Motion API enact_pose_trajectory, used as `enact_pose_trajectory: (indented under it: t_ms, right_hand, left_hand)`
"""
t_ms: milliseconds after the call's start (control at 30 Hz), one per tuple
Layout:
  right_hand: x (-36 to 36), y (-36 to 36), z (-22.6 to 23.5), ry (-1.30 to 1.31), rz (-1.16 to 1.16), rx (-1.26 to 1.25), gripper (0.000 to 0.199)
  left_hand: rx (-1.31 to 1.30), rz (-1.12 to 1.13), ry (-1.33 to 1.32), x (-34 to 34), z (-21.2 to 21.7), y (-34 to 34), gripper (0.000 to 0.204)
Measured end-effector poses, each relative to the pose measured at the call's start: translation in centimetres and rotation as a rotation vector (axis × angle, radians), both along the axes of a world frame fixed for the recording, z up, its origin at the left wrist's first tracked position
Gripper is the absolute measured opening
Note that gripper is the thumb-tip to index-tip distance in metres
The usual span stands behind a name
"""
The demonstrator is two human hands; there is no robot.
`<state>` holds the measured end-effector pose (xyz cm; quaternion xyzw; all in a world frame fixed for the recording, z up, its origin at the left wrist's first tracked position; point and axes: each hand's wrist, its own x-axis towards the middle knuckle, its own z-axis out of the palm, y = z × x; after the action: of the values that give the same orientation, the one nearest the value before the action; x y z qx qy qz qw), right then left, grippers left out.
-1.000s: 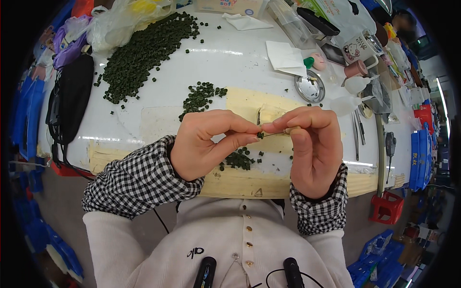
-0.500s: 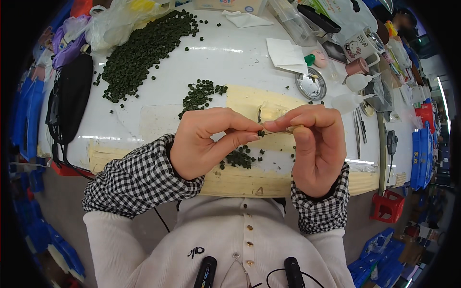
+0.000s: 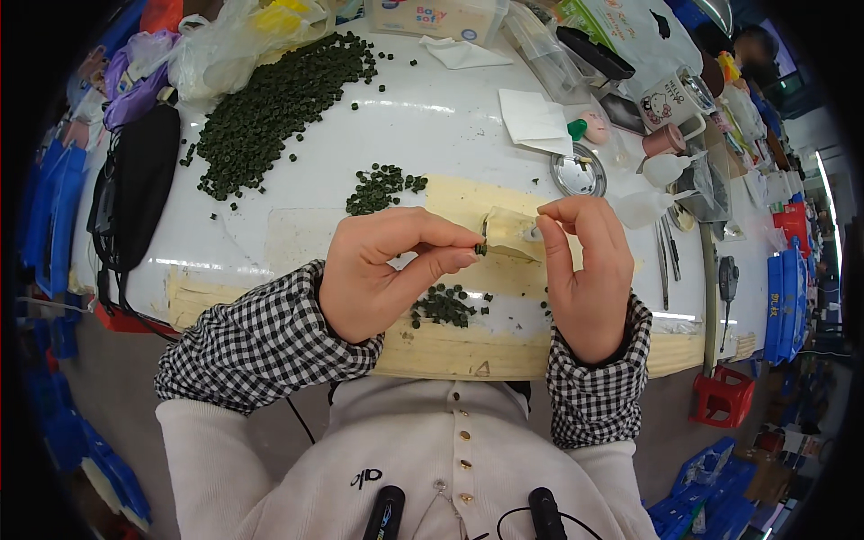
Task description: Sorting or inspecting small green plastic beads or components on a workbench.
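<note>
My left hand (image 3: 382,261) pinches a small dark green ring-shaped piece (image 3: 480,249) between thumb and forefinger. Off to its right, my right hand (image 3: 589,265) has thumb and forefinger pressed together; what is in them, if anything, is too small to name. Just below those fingertips lies a pale yellow, curled, film-like strip (image 3: 510,229) with a dark left edge and a whitish tip at its right. A small heap of the same green pieces (image 3: 444,306) lies in front, between my wrists, and another heap (image 3: 382,187) is beyond my left hand.
A large green pile (image 3: 270,112) spreads at the far left beside plastic bags (image 3: 211,58). On the right are a round metal dish (image 3: 578,171), white squeeze bottles (image 3: 641,207), tweezers (image 3: 663,261) and a white cup (image 3: 670,99). Yellow tape (image 3: 450,346) covers the near table edge.
My right hand has drawn away from my left fingertips, to the right, and a thin wire-like thing between them no longer shows. My left hand keeps its pinch, nearly in place.
</note>
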<state>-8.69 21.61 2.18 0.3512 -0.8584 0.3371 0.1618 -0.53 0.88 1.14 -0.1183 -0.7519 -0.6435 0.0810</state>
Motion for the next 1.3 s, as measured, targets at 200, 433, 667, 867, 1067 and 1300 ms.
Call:
enact_pose_trajectory:
  t_ms: [200,433,667,867,1067,1300]
  right_hand:
    - [2.5,0.4,1.5,-0.058,0.085,-0.117,0.028]
    - [4.0,-0.8,0.6,-0.351,0.297,-0.239,0.034]
    - [3.7,-0.9,0.4,-0.286,0.324,-0.193,0.037]
    - [3.2,-0.9,0.6,-0.19,0.357,-0.145,0.042]
    - [2.8,-0.8,0.3,-0.091,0.38,-0.126,0.045]
    - [2.6,-0.6,0.1,-0.059,0.401,-0.113,0.049]
  left_hand:
    - [-0.018,0.055,0.069,0.0,0.1,-0.2,0.016]
    - [-0.079,0.102,0.172,-0.3,-0.4,-0.2,0.015]
    - [-0.074,0.075,0.116,0.0,0.2,-0.2,0.017]
    - [-0.119,0.058,0.12,0.1,0.1,-0.4,0.017]
    - [-0.159,0.054,0.129,0.0,0.2,-0.5,0.017]
    - [-0.229,0.052,0.212,-0.1,0.4,-0.7,0.017]
